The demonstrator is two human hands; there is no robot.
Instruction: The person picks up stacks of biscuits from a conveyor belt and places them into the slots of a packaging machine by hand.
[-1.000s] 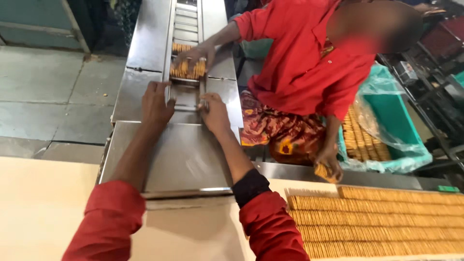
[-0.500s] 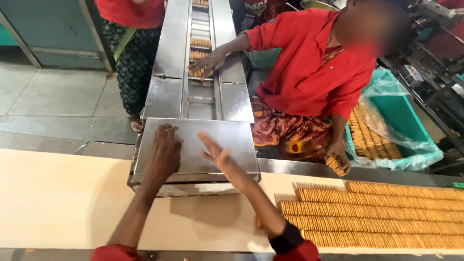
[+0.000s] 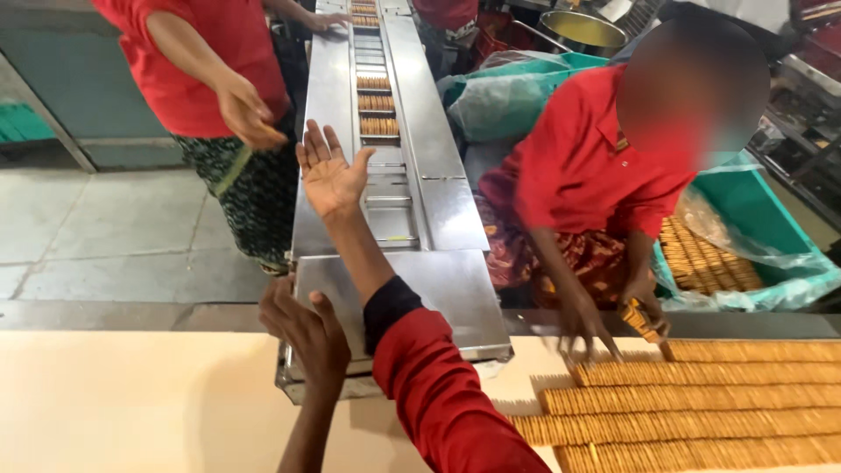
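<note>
Right fingers: I am seeing them spreading wide, palm up, gripping nothing; the right hand [image 3: 330, 172] is hovering over the steel conveyor [image 3: 412, 175].
Left fingers: they are curling loosely, holding nothing; the left hand [image 3: 307, 337] is resting at the steel plate [image 3: 455, 298] edge.
Biscuits: rows of biscuits [image 3: 701, 412] are lying on the table [image 3: 131, 403], right of my arms.
Co-worker: a co-worker's hand [image 3: 585, 328] is touching those rows.
Bin: a green bin [image 3: 762, 210] is sitting beyond.
</note>
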